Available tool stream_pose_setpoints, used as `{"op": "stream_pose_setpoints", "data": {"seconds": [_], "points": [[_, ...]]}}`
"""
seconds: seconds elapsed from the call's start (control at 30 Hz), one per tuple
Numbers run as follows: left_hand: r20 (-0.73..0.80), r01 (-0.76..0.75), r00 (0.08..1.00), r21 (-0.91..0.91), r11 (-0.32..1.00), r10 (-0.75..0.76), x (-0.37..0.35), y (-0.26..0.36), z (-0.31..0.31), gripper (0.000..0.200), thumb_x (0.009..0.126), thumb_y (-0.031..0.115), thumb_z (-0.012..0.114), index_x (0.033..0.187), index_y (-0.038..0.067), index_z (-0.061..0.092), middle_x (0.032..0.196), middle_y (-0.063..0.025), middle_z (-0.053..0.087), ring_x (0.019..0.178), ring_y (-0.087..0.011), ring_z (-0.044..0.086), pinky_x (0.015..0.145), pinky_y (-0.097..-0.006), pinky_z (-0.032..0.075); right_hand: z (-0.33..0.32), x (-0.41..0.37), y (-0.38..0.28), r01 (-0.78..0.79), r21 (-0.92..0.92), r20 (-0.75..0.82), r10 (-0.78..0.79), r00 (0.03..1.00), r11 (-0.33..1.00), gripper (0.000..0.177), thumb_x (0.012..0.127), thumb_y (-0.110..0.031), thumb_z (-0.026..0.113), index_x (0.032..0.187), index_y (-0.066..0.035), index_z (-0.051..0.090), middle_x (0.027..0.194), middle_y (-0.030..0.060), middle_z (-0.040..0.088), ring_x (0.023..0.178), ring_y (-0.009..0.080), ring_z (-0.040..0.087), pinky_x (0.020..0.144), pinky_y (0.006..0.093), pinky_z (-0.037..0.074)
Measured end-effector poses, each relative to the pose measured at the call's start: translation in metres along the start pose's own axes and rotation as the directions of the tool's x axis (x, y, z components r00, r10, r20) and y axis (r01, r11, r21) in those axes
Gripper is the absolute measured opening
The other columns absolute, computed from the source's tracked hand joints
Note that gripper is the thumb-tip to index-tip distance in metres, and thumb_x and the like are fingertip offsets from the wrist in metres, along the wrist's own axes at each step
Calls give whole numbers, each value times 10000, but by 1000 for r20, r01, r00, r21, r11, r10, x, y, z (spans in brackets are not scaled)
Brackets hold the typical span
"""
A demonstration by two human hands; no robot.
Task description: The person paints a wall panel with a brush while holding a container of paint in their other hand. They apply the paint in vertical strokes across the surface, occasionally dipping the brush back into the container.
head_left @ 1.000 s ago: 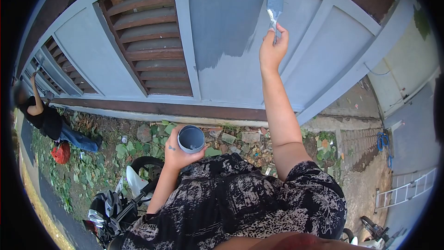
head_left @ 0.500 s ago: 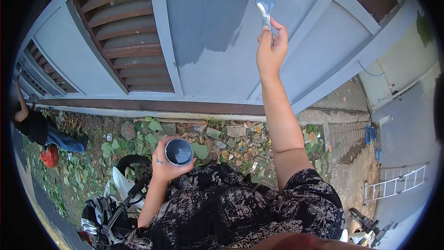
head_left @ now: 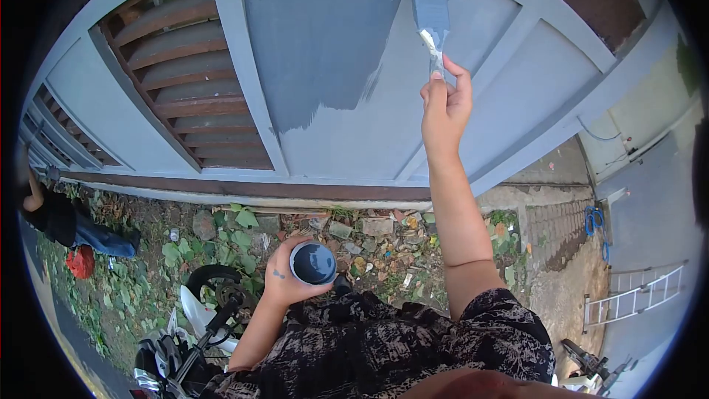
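Note:
My left hand (head_left: 282, 279) is wrapped round a small cup of dark grey-blue paint (head_left: 313, 263), held upright in front of my shirt. My right arm reaches up to the wall, and my right hand (head_left: 446, 107) pinches the handle of a wide paintbrush (head_left: 430, 7). The brush's bristles, coated in grey-blue, lie at the upper part of a light panel (head_left: 354, 144). Darker wet-looking paint (head_left: 317, 37) covers the panel's upper left, with a ragged lower edge. Grey smears mark the back of my left hand.
Louvred slats (head_left: 196, 81) are left of the panel. Another person (head_left: 55, 214) stands at the far left by the wall. A motorbike (head_left: 199, 318) is at lower left, a ladder (head_left: 639, 295) at right, a blue hose (head_left: 593, 220) beside it. Plants and rubble (head_left: 377, 227) line the wall's foot.
The view has shifted, so the wall sits lower. My left hand and the cup appear further right and lower. The brush, still in my right hand, appears slightly right and lower.

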State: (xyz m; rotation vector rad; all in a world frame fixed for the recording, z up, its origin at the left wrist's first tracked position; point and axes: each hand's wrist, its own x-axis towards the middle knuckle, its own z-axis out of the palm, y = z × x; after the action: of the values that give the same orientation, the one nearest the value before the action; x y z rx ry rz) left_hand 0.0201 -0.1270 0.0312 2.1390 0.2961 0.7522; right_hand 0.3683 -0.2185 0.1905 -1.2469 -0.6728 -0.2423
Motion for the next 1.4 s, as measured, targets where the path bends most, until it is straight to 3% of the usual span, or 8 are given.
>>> {"op": "stream_pose_setpoints", "data": {"seconds": [0.1,0.17,0.53,0.83,1.0,1.2,1.4], "points": [[-3,-16,1000,-22,1000,16,3,1,2,930,545,340,1038,1321,56,612,1154,-145,761,1061,-334,771,933,-437,611,8,-3,3,-10,29,-13,10,1000,1000,291,1090,-90,561,1371,-15,571,650,-71,468,598,15,364,569,240,258],[53,13,999,-16,1000,-12,3,3,1,862,602,312,1030,1273,0,589,1194,-185,739,1086,-308,762,960,-425,610,11,-5,2,-15,33,-16,16,1000,999,292,1091,-91,561,1372,-15,567,651,-68,470,595,15,364,567,241,258],[52,14,999,-7,1000,-14,0,7,-6,868,603,326,1031,1285,8,599,1158,-165,751,1051,-282,773,931,-413,618,26,-10,-11,-29,-3,22,29,999,1000,274,1077,-74,578,1346,-24,597,671,-54,504,603,18,409,568,242,293],[31,-11,999,-2,1000,11,-4,8,-12,854,611,323,1029,1287,17,604,1125,-149,763,1024,-280,781,912,-409,623,2,6,-16,-38,3,-56,38,998,999,263,1086,-97,571,1333,-8,594,679,-58,492,604,22,395,567,244,293],[28,-16,999,4,1000,16,-6,11,-13,846,611,318,1028,1280,21,604,1125,-149,763,1023,-283,780,913,-407,621,0,0,-17,-8,-25,-201,3,980,1000,263,1093,-97,571,1337,1,576,696,-51,498,618,23,403,571,237,300],[26,-5,1000,-16,1000,5,-8,12,-14,837,614,317,1026,1274,17,607,1118,-149,763,1014,-280,781,908,-404,620,6,-15,-23,41,-90,-146,-54,988,995,262,1090,-79,571,1338,5,567,706,-45,514,620,26,424,569,238,317],[21,-5,1000,4,1000,5,-10,15,-15,830,612,322,1026,1262,15,612,1113,-149,763,1008,-278,783,901,-403,623,24,-19,-30,27,-43,-93,-31,995,999,268,1090,-77,567,1346,1,561,698,-43,515,621,27,434,572,240,325]]}}
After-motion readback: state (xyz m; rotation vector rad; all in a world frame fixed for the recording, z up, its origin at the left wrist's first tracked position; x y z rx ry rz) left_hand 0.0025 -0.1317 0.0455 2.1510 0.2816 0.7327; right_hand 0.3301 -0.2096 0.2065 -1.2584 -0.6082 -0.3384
